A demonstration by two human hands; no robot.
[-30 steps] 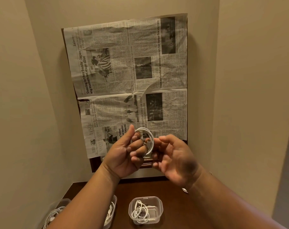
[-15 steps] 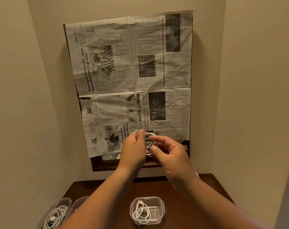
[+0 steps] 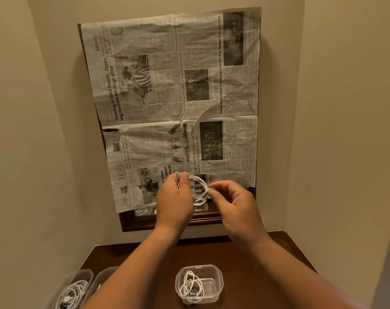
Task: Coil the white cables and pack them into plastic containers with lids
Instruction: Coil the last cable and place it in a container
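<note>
I hold a coiled white cable (image 3: 200, 181) up in front of the wall, above the dark wooden table (image 3: 252, 264). My left hand (image 3: 175, 201) grips the left side of the coil, and one plug end sticks up past its fingers. My right hand (image 3: 234, 201) pinches the coil's right side between thumb and forefinger. On the table below stands an open clear plastic container (image 3: 217, 273) with a loosely coiled white cable (image 3: 191, 286) inside.
Two more clear containers sit at the table's left front; the outer container (image 3: 87, 275) holds a bundle of white cables (image 3: 72, 293), the inner container (image 3: 104, 275) is partly hidden by my left forearm. A newspaper (image 3: 174, 97) covers a framed mirror (image 3: 167, 221) on the wall.
Both hands rose slightly and spread apart. The coil shows more between them. My left hand turned its back to me; my right now pinches the coil's right side.
</note>
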